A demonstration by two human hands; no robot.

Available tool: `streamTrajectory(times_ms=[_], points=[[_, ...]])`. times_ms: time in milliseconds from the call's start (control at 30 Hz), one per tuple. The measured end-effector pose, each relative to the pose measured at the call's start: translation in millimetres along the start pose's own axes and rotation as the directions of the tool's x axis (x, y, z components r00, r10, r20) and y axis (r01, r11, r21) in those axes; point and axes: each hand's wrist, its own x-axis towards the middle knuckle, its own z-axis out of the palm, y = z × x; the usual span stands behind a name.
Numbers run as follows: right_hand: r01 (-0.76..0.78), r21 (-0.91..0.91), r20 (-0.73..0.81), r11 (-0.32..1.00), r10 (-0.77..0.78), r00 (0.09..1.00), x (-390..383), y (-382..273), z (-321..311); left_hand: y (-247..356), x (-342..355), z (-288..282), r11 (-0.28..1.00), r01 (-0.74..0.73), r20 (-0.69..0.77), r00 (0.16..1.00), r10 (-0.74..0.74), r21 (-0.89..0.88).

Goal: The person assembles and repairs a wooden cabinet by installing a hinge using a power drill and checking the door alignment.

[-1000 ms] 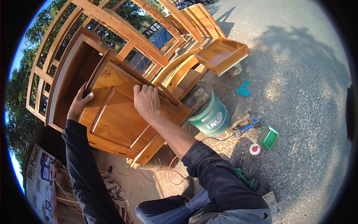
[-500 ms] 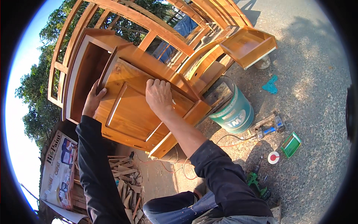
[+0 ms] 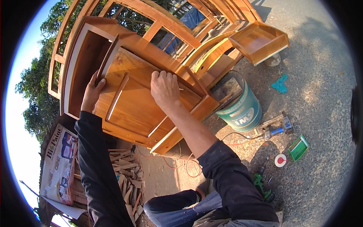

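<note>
A varnished wooden cabinet (image 3: 77, 68) stands in front of me, its left compartment exposed. Its panelled door (image 3: 136, 108) is ajar, with a raised rectangular frame on its face. My left hand (image 3: 92, 90) wraps round the door's left edge, thumb on the front and the other fingers mostly out of sight behind. My right hand (image 3: 165, 89) is closed in a fist against the upper right part of the door. Its fingertips are turned away, so whatever they grip is hidden.
Right of the cabinet are a teal bucket (image 3: 244, 113) with wood on top and a raised wooden drawer (image 3: 261, 43). A blue-handled power tool (image 3: 278, 130), green tray (image 3: 298, 148), white disc (image 3: 280, 160) and green drill (image 3: 261, 185) lie on the ground. Scrap wood (image 3: 128, 178) lies lower left.
The view has shifted slightly, so the cabinet sits a little higher. My left hand keeps its hold on the door edge. The right fist stays at about the same part of the door.
</note>
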Motion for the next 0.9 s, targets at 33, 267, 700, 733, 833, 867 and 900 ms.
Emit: streamTrajectory(times_ms=[33,267,700,733,833,867,900], points=[[-0.005,0.007,0.001,1.000,0.005,1.000,1.0,0.2,-0.5,-0.7,0.6,1.7,1.000,-0.008,-0.010,1.000,0.008,-0.011],[-0.049,0.080,0.127,0.996,0.038,0.991,5.0,-0.1,0.4,-10.3,0.9,4.6,0.998,-0.020,-0.050,0.999,0.017,-0.057],[-0.011,0.127,0.170,0.992,-0.011,0.985,11.0,6.8,0.4,-18.0,11.0,0.3,0.995,-0.079,-0.053,0.996,0.076,-0.061],[-0.011,0.145,0.173,0.989,-0.015,0.985,9.4,8.4,-2.4,-16.8,10.4,0.9,0.993,-0.070,-0.005,0.998,0.070,-0.093],[-0.010,0.175,0.175,0.985,-0.021,0.984,4.8,10.1,-8.7,-13.1,10.5,0.3,0.993,-0.069,0.007,0.998,0.070,-0.093],[0.008,0.161,0.185,0.987,-0.038,0.982,4.2,9.9,-9.8,-12.6,8.2,1.1,0.992,-0.071,0.003,0.997,0.071,-0.101],[0.024,0.150,0.190,0.988,-0.052,0.980,4.6,9.1,-10.3,-13.7,6.8,-0.8,0.992,-0.076,0.000,0.997,0.076,-0.099]])
